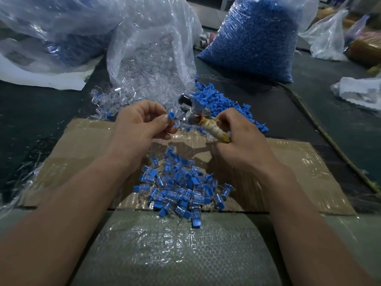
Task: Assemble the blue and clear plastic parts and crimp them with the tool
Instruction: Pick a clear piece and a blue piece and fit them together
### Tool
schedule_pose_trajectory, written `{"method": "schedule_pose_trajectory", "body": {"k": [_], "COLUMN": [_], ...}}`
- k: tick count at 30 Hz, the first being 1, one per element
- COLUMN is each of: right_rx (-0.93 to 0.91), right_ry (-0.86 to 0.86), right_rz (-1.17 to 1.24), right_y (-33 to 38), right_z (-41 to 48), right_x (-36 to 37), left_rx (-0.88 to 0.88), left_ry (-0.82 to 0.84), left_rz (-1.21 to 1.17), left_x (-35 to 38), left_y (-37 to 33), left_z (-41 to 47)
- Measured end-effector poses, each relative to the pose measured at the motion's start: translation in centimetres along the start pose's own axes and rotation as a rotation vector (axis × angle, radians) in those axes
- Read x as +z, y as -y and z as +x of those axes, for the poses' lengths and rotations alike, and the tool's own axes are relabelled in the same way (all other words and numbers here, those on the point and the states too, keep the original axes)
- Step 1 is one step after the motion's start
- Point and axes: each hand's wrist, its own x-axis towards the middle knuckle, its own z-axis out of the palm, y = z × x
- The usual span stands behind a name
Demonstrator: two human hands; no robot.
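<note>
While the left hand [140, 129] pinched one small blue part [171, 116] between thumb and fingertips, maybe with a clear piece under it (too see-through to be sure), the right hand [243, 141] was curled round the tape-wrapped handle of the tool [208, 124], whose metal head sat just beside that part. So I'd say this one was put together, or nearly, and not crimped yet.

Below the hands sat a decent pile of finished blue-and-clear pieces [181, 190] on the cardboard [299, 172], so a fair bit was done. There was loads left though. A heap of loose blue parts [222, 104] lay just behind the tool, and loose clear parts [107, 98] spilled from the clear bag [150, 54] next to it. A big stuffed bag of blue parts [257, 38] stood further back. My guess: nowhere near the end.
</note>
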Motion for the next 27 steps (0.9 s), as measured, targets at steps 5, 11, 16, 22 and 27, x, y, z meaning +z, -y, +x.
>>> {"method": "schedule_pose_trajectory", "body": {"k": [5, 11, 16, 22, 27], "right_rx": [-0.035, -0.028, -0.051, -0.051, -0.041], "right_ry": [0.047, 0.075, 0.112, 0.109, 0.062], "right_rz": [-0.026, -0.004, -0.046, -0.064, -0.064], "right_y": [0.0, 0.1, 0.3, 0.8, 1.1], "right_z": [0.0, 0.0, 0.0, -0.1, -0.2], "right_x": [0.4, 0.3, 0.1, 0.0, 0.1], "left_rx": [0.035, 0.05, 0.064, 0.13, 0.152], "left_ry": [-0.007, -0.005, 0.001, -0.025, -0.047], "left_rz": [0.038, 0.053, 0.109, 0.184, 0.209], "left_x": [0.1, 0.5, 0.4, 0.6, 0.6], "left_y": [-0.1, -0.4, -0.4, -0.2, -0.2], "left_z": [-0.1, -0.4, -0.5, -0.6, -0.6]}}
